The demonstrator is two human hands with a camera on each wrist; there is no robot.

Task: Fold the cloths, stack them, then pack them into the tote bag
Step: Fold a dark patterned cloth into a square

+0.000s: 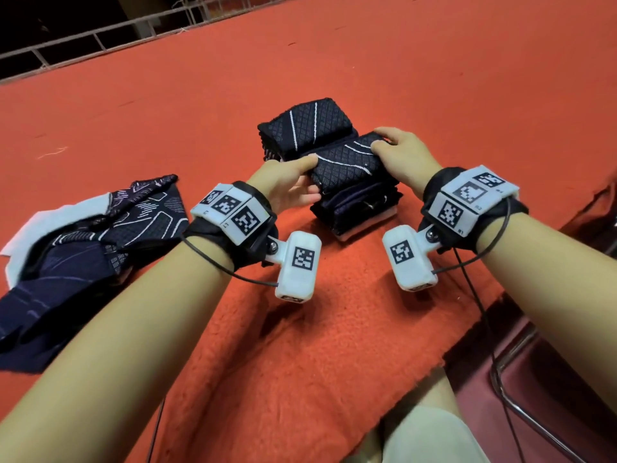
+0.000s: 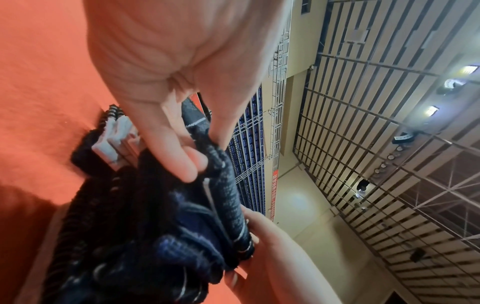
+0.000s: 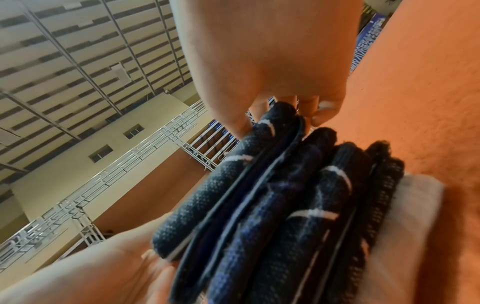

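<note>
**Folded cloth met the stack on an orange blanket**

Two bare forearms filled the foreground of the head view, each wrist strapped with a black band carrying white blocks printed with square black-and-white markers (image 1: 230,208) and a thin black cable (image 1: 474,295). Beyond them, the left hand (image 1: 287,185) and the right hand (image 1: 404,158) held opposite ends of a folded navy cloth (image 1: 347,163) with white line patterning, which sat on top of the near stack of folded cloths (image 1: 357,212). The left grip pinched the cloth's near-left edge between thumb and fingers (image 2: 182,156); the right grip was curled round its far-right end, thumb on one face and fingertips (image 3: 322,111) on the other. A white layer showed at the bottom of that stack.

Just behind it, touching or nearly so, stood a second pile of folded navy cloths (image 1: 307,128). Well apart to the left lay a loose heap of unfolded cloths (image 1: 86,235), navy patterned pieces mixed with a white one. Everything rested on a fuzzy orange blanket (image 1: 334,329). A metal railing (image 1: 100,35) ran along the far edge, and a slatted ceiling with lights appeared in the wrist views.
</note>
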